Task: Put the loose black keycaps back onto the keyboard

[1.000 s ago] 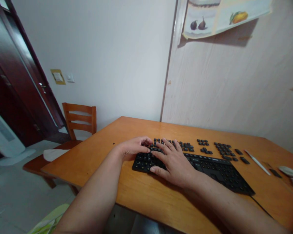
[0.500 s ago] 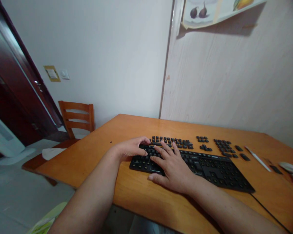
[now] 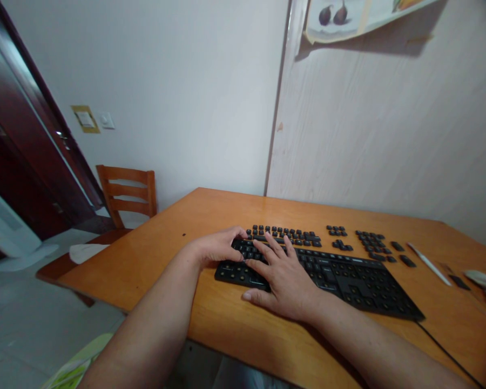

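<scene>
A black keyboard lies on the wooden table, several of its key positions bare of caps. My left hand grips the keyboard's left part, its fingers curled at the far edge and the thumb down on the keys. Spread across the keyboard's left half, my right hand rests palm down, with the index fingertip close to my left thumb. Its thumb lies on the table at the near edge. Beyond the keyboard sit loose keycaps in rows, partly hidden by my fingers.
More keycap groups lie behind the keyboard's right side. Farther right are a white pen-like stick, a small black piece and a pale cloth-like item. A cable runs off the near right edge. A wooden chair stands at left.
My right index finger has shifted slightly left, closer to my left thumb, which has moved a little lower on the keys. The view has tilted slightly.
</scene>
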The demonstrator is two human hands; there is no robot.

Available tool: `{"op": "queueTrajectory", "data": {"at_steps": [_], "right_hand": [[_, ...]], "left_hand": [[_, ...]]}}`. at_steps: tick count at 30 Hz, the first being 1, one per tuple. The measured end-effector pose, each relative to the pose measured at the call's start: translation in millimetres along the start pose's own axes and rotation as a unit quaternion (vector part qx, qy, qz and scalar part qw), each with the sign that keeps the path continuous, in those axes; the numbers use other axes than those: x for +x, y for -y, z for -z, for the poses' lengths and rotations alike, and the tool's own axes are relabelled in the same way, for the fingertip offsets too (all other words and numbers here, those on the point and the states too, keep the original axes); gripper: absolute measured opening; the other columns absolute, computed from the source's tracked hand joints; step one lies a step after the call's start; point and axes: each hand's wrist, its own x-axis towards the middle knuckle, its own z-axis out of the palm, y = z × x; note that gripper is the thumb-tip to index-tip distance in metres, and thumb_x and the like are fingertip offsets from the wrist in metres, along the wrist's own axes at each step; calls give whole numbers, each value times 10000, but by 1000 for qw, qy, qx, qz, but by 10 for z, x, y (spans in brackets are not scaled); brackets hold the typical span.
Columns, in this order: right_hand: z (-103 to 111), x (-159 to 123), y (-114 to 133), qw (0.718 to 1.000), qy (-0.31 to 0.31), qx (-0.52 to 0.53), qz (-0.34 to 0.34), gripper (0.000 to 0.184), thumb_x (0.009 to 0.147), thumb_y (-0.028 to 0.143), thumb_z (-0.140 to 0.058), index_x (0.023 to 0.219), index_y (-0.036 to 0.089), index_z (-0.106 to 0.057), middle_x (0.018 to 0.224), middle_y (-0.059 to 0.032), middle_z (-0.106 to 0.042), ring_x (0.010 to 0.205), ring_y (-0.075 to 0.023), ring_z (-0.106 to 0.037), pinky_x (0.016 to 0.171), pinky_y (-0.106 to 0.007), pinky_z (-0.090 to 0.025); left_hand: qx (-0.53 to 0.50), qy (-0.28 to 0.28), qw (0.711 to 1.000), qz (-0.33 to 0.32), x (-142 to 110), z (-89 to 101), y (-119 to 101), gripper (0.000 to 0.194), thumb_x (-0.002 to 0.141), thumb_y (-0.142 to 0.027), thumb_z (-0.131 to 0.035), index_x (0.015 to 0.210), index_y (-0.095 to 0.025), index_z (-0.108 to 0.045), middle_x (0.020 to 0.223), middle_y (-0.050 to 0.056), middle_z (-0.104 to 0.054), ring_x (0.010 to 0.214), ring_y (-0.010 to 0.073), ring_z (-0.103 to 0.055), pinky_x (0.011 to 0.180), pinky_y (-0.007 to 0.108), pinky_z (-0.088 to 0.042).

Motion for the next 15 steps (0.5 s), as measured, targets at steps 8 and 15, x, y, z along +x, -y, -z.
{"op": "queueTrajectory", "data": {"at_steps": [8, 15], "right_hand": [[-10, 13, 2, 1000, -4, 0, -3, 746, 828, 811, -402, 1356, 321, -593, 1593, -82, -323, 1489, -383, -71, 1126, -654, 73], [26, 3, 13, 1000, -15, -10, -2, 722, 840, 784, -423, 1354, 307, -598, 1580, -87, -347, 1485, -380, -103, 1135, -641, 66]], "left_hand": [[35, -19, 999, 7, 0, -28, -55, 476, 615, -177, -677, 1071, -202, -544, 990, 23, -589, 953, 222, -550, 782, 328, -467], [-25, -8, 1000, 5, 10, -7, 3, 444, 687, -209, -628, 1120, -221, -532, 1064, 26, -592, 1015, 219, -561, 884, 362, -464]]}}
